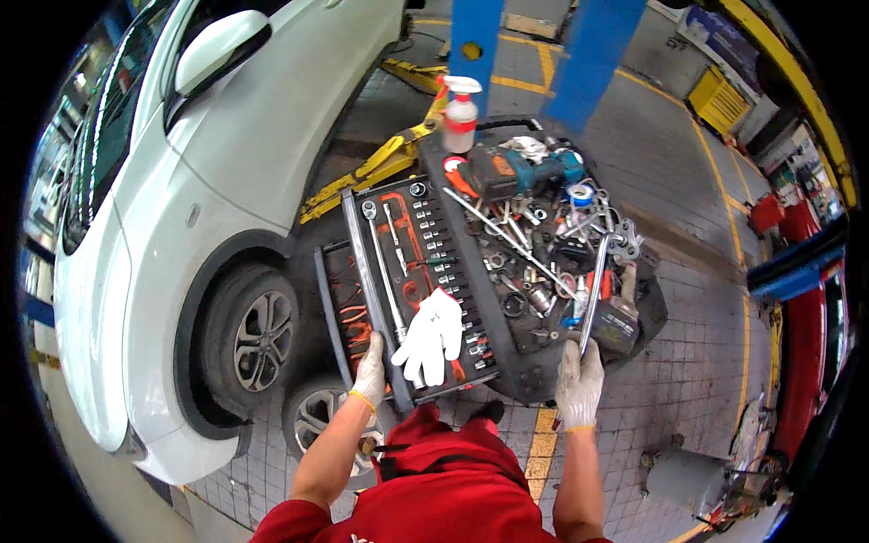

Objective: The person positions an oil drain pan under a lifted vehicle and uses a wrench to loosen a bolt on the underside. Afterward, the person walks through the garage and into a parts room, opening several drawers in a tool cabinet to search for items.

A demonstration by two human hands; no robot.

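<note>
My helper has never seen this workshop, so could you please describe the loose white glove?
Beside the white car is a black tool cart with two open drawers. In the upper drawer, right of the person's left hand, a white glove lies over the tools. Unlike the gloves the person wears, it has no hand inside.

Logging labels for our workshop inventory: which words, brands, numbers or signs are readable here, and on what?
None reads clearly enough to quote.
Black boxy tool part: pale print, too small.
Red fabric shirt: white lettering, cut off.
Dark purple rectangular panel: pale print, blurred.
Long shiny metal wrench: no legible marking.
</note>
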